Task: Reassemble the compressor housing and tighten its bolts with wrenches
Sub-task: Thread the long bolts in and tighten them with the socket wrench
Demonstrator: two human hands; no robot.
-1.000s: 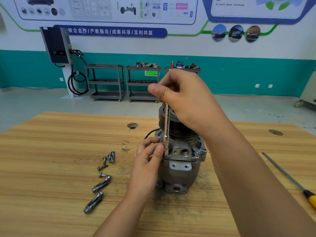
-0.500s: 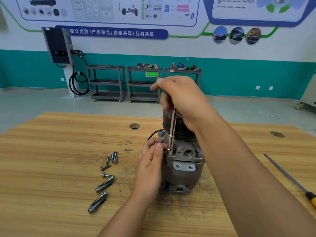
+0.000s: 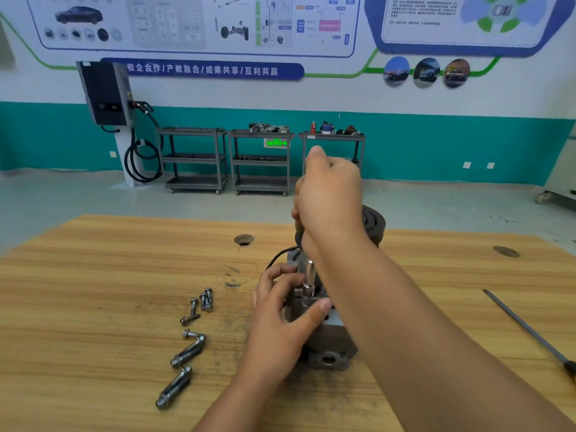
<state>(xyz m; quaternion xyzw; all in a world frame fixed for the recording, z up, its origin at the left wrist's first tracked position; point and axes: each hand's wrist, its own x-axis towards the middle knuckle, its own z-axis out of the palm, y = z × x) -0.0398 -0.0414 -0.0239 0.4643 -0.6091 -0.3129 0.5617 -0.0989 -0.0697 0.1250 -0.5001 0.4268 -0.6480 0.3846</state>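
The grey metal compressor (image 3: 330, 347) stands on the wooden table (image 3: 93, 291), its black pulley (image 3: 372, 224) at the top far side. My right hand (image 3: 328, 198) is closed around the upper end of a slim silver socket wrench (image 3: 309, 283), which stands nearly upright with its tip on a bolt at the housing's top left corner. My left hand (image 3: 280, 310) grips the housing beside that tip, thumb across the front face. The bolt itself is hidden under the socket.
Several loose bolts (image 3: 199, 307) and two long sleeved bolts (image 3: 187, 353) lie left of the compressor. A long screwdriver (image 3: 530, 332) lies at the right. Two round holes (image 3: 244, 240) sit in the tabletop. Shelving carts stand far behind.
The view has tipped down and closer. My right hand has dropped lower along the wrench, and my left thumb has shifted across the housing's front beneath the socket.
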